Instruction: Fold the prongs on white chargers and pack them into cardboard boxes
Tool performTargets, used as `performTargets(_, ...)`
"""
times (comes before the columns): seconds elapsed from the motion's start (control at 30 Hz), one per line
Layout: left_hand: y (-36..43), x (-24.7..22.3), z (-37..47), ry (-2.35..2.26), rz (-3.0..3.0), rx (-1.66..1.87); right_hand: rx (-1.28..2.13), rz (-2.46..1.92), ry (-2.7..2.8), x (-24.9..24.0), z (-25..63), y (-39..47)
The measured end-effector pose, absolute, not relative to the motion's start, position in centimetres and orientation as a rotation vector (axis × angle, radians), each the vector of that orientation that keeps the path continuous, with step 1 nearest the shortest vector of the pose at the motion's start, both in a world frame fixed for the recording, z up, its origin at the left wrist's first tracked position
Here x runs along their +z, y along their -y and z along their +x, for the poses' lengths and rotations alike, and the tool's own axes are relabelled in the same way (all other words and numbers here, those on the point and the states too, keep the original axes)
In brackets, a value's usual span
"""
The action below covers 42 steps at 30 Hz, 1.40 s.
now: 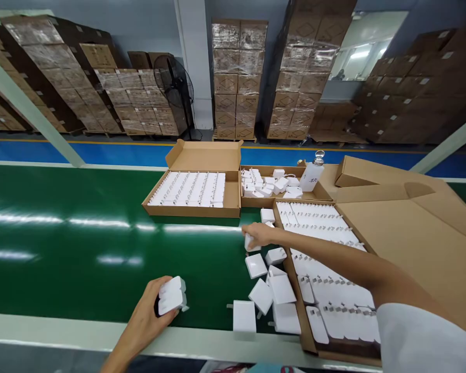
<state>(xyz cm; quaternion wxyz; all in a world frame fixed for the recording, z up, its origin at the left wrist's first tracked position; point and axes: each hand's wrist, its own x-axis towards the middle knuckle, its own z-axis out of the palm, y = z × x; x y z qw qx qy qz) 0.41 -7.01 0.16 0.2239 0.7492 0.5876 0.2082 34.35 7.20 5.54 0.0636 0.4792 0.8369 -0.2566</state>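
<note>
My left hand is closed around a pair of white plug adapters, held over the near edge of the green belt, with a metal prong sticking out to the right. Farther off, my right hand grips one white plug adapter with its fingertips. Several loose adapters lie beneath and around it, some on their sides. Under my right arm is an open cardboard box packed with rows of adapters, prongs up. The arm hides part of those rows.
Across the belt stands an open carton with neat rows of adapters. Beside it, another box holds jumbled adapters and a white pump bottle. Large cardboard flaps spread to the right. A fan and stacked cartons stand behind.
</note>
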Motion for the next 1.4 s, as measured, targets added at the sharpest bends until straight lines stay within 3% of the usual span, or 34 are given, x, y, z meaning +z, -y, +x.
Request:
performTargets(0.17,6.7,-0.3,3.7,-1.446,2.075,0.610,-0.837,1.499,-2.776,5.7,29.3,-6.2)
performTargets(0.4,6.6,-3.1,7.1,-1.596,1.971,0.817,-1.139,0.851,-3.070,2.5,22.7,-3.4)
performTargets(0.67,7.6,-4.2,7.2,-1.475,1.928,0.817,-1.176,1.025,-2.943,1.2,23.2,-3.3)
performTargets(1.0,7.9,-5.1,7.2,-1.600,1.940,0.844,-1.011,0.682,-2.952,1.5,25.4,-0.7)
performTargets(1.07,8.1,-4.5,7.3,-1.525,1.915,0.884,-1.303,0.770,-2.954,1.2,25.6,-0.8)
performTargets(1.13,8.6,-3.2,7.8,-1.470,1.819,1.020,-1.972,0.875,-2.668,1.7,25.3,-0.8)
performTargets(1.23,9.1,-0.1,9.1,-1.486,1.624,1.409,-2.996,0.670,-1.560,3.4,24.0,-0.4)
performTargets(1.3,9.4,2.2,9.8,-1.524,1.542,1.621,-3.210,0.384,-0.953,4.6,22.7,0.1)
performTargets(1.4,9.8,5.0,10.1,-1.613,1.490,1.718,-3.222,0.155,-0.580,5.5,21.2,0.9)
